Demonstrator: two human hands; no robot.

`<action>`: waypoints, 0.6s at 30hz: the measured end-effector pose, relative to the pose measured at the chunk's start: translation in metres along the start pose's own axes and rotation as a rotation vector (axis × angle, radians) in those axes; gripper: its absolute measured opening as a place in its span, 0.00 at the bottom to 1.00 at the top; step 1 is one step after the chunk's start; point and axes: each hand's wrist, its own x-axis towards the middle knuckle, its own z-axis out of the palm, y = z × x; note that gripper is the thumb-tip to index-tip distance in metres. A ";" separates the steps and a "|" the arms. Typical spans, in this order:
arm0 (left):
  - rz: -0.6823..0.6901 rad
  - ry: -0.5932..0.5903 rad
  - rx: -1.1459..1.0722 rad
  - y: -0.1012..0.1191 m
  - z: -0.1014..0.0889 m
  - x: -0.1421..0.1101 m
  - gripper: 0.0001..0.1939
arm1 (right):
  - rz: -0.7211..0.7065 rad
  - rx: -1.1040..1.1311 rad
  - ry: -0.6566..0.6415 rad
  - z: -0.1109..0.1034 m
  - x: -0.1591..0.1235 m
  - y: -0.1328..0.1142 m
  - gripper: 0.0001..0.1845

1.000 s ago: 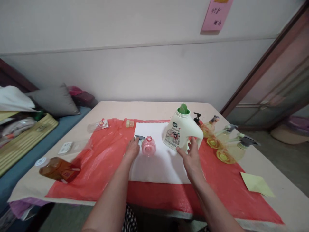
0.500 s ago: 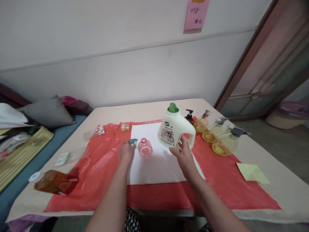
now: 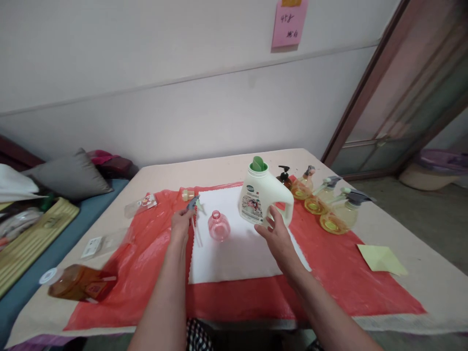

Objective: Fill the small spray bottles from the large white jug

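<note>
The grey spray head [image 3: 192,202] was in the left hand [image 3: 181,222], whose fingers were pinching it above the left edge of a white sheet [image 3: 236,263]; a thin pale tube [image 3: 197,235] reached down from it. Just to the right of it, a pink bottle [image 3: 219,229] was standing upright on this sheet, with its neck uncovered. Farther right stood a cream jug [image 3: 261,192], also upright, with a green piece [image 3: 258,164] in its mouth. The right hand [image 3: 277,233] was at the jug's handle, its fingers spread and its thumb apart; whether they touched the jug, I could not tell. Behind the spray head lay a small beige cap [image 3: 187,195]. Under the white sheet, a red sheet [image 3: 237,300] covered much of the tabletop [image 3: 164,174]. On the right side stood three yellow spray bottles [image 3: 334,223] and a dark pump bottle [image 3: 284,179]; on the left, a brown bottle [image 3: 75,282] was lying on its side.
</note>
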 end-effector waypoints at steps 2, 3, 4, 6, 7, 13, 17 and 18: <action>-0.025 0.000 -0.228 0.010 -0.002 -0.002 0.15 | 0.017 -0.014 -0.005 0.000 -0.001 -0.003 0.54; -0.039 0.007 -0.334 0.016 -0.003 -0.004 0.16 | 0.024 -0.017 -0.006 0.000 -0.002 -0.005 0.54; -0.044 0.012 -0.425 0.021 -0.004 -0.007 0.16 | 0.031 -0.017 -0.005 0.000 -0.002 -0.006 0.55; -0.043 0.018 -0.579 0.031 -0.006 -0.012 0.16 | 0.041 -0.010 0.001 0.001 -0.003 -0.008 0.56; -0.038 0.020 -0.645 0.036 -0.007 -0.015 0.16 | 0.045 -0.008 0.002 0.001 -0.003 -0.008 0.56; 0.017 0.068 -0.953 0.056 -0.012 -0.027 0.13 | 0.062 -0.009 0.009 0.003 -0.004 -0.013 0.56; 0.046 0.139 -1.029 0.061 -0.009 -0.033 0.16 | 0.072 -0.002 0.011 0.004 -0.005 -0.015 0.56; 0.054 0.163 -1.035 0.062 -0.007 -0.034 0.17 | 0.074 0.002 0.011 0.004 -0.006 -0.015 0.56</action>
